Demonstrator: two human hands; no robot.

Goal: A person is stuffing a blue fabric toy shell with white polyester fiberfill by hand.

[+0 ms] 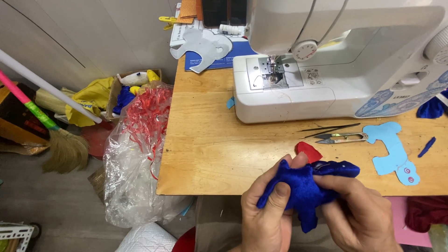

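Both hands hold a small stuffed toy of blue velvet at the near edge of the wooden table. My left hand pinches its left end between thumb and fingers. My right hand grips its right side from below. A red fabric piece lies on the table just behind the toy. The toy's lower leg hangs down between my hands.
A white sewing machine stands at the back of the table. Thread snips, black tweezers and a light blue paper pattern lie to the right. A clear plastic bag of red scraps and a broom stand left of the table.
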